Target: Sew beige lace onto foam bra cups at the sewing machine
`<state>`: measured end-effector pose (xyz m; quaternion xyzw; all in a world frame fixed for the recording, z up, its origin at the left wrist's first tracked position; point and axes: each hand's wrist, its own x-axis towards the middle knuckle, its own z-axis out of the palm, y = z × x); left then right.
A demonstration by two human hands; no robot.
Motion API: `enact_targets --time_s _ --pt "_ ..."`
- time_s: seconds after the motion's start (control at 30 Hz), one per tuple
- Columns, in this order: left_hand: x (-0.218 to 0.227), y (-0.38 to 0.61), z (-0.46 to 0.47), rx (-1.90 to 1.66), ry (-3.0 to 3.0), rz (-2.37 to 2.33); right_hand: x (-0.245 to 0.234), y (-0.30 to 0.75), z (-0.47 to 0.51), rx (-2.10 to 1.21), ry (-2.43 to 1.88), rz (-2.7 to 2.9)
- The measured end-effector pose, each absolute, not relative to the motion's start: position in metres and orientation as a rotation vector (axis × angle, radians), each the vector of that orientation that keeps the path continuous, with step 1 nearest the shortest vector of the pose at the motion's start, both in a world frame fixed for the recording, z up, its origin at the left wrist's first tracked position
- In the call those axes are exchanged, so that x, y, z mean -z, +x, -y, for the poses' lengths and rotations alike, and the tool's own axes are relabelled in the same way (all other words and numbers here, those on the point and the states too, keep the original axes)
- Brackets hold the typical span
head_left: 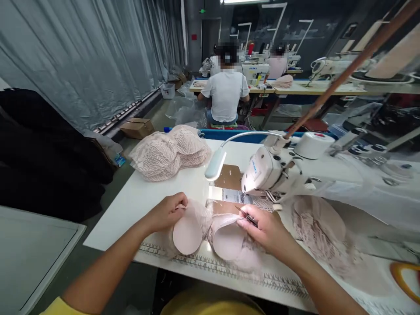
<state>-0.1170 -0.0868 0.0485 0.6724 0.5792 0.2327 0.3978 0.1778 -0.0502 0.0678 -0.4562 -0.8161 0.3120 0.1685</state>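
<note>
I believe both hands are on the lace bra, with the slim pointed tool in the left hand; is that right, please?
Not quite: the head view shows the slim pointed tool in the right hand, not the left hand. Both hands are indeed on the lace bra.

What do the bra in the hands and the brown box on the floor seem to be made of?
Bra: cups probably foam or fabric, smooth and matte, holding their curve; translucent edging perhaps lace or mesh.
Brown box: likely cardboard, dull, with flat faces.
</note>
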Motion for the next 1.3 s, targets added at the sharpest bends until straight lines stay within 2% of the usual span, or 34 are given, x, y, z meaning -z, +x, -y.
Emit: enact_targets --time_s 0.17,0.3,0.4,0.47,0.57,0.63,0.67,0.7,0.83,0.9,1.0,1.13,1.23,1.3 --pt "-0.022 -0.14 0.111 -0.869 1.403 -1.555 -0.07 0.123 0.034 -1.011 -1.07 2.282" --pt "-0.027 -0.162 0.123 -0.521 1.485 -1.48 -0.058 0.08 0.014 -1.002 -0.943 2.202" --pt "-0.056 -0.186 0.123 -0.402 1.772 -1.681 -0.056 0.049 -0.005 -1.012 -0.819 1.988" --pt "-0.089 -0.202 0.117 -0.64 2.016 -1.935 -0.065 0.028 -0.019 -0.914 -0.669 1.843" --pt "-0.143 -0.219 0.091 -1.309 2.399 -2.278 -0.086 0.002 -0.046 -0.581 -0.433 1.722" --pt "-0.164 -0.225 0.064 -1.711 2.634 -2.273 -0.095 -0.01 -0.068 -0.412 -0.351 1.702" --pt "-0.167 -0.227 0.048 -1.73 2.745 -2.192 -0.095 -0.014 -0.08 -0.367 -0.346 1.711" --pt "-0.164 -0.228 0.033 -1.639 2.813 -2.113 -0.091 -0.017 -0.092 -0.349 -0.373 1.741" --pt "-0.112 -0.226 -0.013 -0.808 2.678 -2.029 -0.051 -0.011 -0.121 -0.425 -0.623 2.017" --pt "-0.086 -0.225 -0.022 -0.66 2.517 -2.029 -0.031 0.003 -0.115 -0.432 -0.663 2.074" --pt "-0.072 -0.227 -0.024 -0.748 2.434 -2.035 -0.02 0.043 -0.075 -0.434 -0.645 2.187" --pt "-0.085 -0.228 -0.018 -0.963 2.458 -1.964 -0.035 0.123 0.003 -0.438 -0.684 2.535" --pt "-0.094 -0.221 -0.002 -1.065 2.492 -1.959 -0.038 0.199 0.046 -0.333 -1.038 2.482" --pt "-0.093 -0.211 0.016 -1.045 2.476 -1.997 -0.028 0.251 0.064 -0.15 -1.37 2.284"
